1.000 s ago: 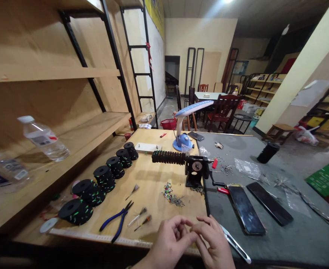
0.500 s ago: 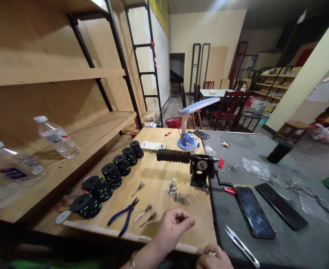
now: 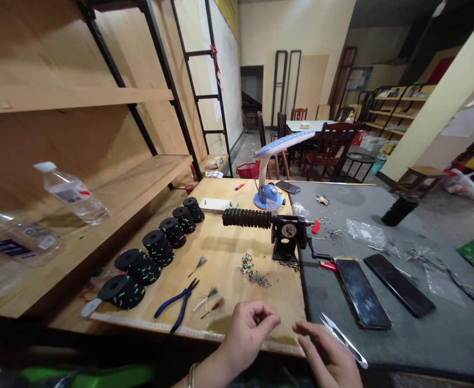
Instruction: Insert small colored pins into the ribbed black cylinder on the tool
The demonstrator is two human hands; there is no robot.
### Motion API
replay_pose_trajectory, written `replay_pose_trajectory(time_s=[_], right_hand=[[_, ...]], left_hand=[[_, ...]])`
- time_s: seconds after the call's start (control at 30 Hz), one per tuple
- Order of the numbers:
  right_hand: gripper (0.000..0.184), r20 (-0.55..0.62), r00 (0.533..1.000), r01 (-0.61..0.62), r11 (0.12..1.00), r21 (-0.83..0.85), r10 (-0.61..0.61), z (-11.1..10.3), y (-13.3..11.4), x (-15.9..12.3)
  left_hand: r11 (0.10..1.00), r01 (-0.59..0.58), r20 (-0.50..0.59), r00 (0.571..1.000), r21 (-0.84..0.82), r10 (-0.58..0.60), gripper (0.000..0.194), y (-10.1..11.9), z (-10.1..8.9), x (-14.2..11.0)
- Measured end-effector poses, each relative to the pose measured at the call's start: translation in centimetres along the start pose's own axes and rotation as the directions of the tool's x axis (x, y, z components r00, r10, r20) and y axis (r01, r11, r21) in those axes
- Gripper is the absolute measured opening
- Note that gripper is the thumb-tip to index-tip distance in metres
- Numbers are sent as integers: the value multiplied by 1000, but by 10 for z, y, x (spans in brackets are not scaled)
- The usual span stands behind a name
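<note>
My left hand (image 3: 248, 330) hovers over the front edge of the wooden bench (image 3: 221, 253), fingers curled into a loose pinch; what it holds, if anything, is too small to make out. My right hand (image 3: 329, 357) is at the bottom edge with fingers stretched out, fingertips close to silver thread snips (image 3: 342, 338) lying on the grey mat (image 3: 382, 226). Just ahead of my left hand lie small tufted pieces (image 3: 208, 302) and a pile of tiny coloured bits (image 3: 253, 272).
Blue-handled pliers (image 3: 176, 307), a ruler (image 3: 156, 326) and a row of black spools (image 3: 156, 245) lie left. A black hand-crank winder (image 3: 287, 240) and blue lamp (image 3: 269, 194) stand mid-bench. Two dark phones (image 3: 360, 293) lie right. Water bottles (image 3: 71, 194) rest on the shelf.
My hands were together a second ago and are now apart. The right hand dropped to the bottom edge, then came up beside the snips. The left hand stays curled.
</note>
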State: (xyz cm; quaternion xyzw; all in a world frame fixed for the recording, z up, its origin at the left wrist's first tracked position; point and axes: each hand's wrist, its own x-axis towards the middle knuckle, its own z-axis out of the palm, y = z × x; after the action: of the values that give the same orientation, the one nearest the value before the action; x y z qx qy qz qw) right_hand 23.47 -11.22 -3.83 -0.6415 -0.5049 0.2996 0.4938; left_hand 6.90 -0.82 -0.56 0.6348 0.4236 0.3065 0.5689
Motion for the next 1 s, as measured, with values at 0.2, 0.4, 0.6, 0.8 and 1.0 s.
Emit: replay_pose_trajectory(time_s=[0.2, 0.4, 0.6, 0.8, 1.0], right_hand=[[55, 188, 968, -238, 859, 453, 169, 34, -20, 24], [55, 330, 925, -312, 873, 376, 188, 45, -26, 35], [37, 352, 934, -96, 992, 76, 63, 55, -2, 30], [45, 260, 960, -136, 984, 113, 102, 72, 14, 17], [49, 261, 919, -365, 890, 274, 296, 79, 17, 14]], left_hand=[[994, -108, -36, 993, 24, 108, 19, -3, 0, -5], [992, -102, -77, 991, 75, 108, 17, -14, -6, -7], [996, -34, -160, 986, 87, 47, 13, -21, -15, -17], [879, -145, -278, 914, 454, 295, 15, -27, -69, -27], [569, -47, -264, 853, 821, 451, 17, -37, -107, -16]])
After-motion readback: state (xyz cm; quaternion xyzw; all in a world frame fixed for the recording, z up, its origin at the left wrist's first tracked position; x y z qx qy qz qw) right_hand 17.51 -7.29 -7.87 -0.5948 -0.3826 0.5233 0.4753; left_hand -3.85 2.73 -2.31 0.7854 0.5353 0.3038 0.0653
